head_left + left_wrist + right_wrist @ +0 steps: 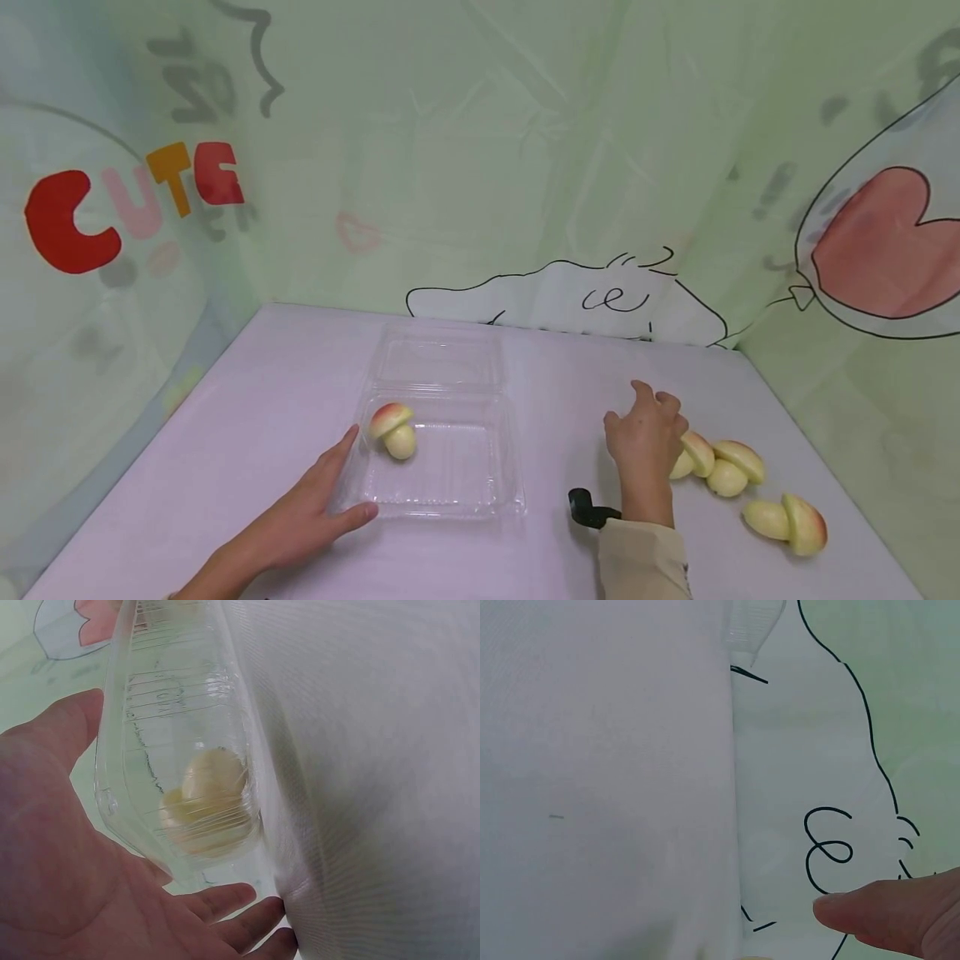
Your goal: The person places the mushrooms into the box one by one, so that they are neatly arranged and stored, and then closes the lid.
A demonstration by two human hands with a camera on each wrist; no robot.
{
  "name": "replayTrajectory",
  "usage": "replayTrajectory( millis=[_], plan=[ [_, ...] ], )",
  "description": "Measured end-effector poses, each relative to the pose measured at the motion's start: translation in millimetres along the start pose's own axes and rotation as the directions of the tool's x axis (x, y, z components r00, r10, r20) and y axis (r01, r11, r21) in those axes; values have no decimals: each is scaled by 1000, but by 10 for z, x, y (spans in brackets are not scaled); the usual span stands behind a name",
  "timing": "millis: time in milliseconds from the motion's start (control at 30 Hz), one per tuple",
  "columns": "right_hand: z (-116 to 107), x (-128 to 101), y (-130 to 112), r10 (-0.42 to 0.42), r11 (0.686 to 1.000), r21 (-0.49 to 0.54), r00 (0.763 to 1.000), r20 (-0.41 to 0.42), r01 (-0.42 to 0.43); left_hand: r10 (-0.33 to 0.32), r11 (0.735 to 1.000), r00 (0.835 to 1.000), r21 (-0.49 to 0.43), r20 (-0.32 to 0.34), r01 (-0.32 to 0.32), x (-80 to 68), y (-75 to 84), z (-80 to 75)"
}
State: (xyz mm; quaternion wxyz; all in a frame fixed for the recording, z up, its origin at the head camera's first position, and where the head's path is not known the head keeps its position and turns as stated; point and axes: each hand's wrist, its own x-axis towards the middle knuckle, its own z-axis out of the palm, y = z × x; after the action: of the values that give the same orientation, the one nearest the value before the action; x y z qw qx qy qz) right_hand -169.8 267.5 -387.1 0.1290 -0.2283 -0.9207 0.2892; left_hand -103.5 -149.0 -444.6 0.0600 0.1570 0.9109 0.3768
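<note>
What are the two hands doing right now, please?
Left hand: open, straight fingers resting against the left side of the clear plastic container.
Right hand: over a toy mushroom on the table; whether it grips it cannot be told.

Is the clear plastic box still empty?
No, one mushroom-shaped toy already lies inside the clear plastic box, near its left wall, beside the left hand.

You have soft, even, bright light from above, and the shadows under your left hand and right hand are pale. The head view bends at its edges, so the backdrop looks curved. The clear box gives weak glare. Both wrist views are washed-out and blurred; your fingertip is out of focus.
</note>
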Motion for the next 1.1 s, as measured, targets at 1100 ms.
replayTrajectory(
  millis=[1100],
  plan=[
    [224,131,279,-68,992,86,975,-212,88,1,1000,1000,9,0,-1,11,-12,3]
  ],
)
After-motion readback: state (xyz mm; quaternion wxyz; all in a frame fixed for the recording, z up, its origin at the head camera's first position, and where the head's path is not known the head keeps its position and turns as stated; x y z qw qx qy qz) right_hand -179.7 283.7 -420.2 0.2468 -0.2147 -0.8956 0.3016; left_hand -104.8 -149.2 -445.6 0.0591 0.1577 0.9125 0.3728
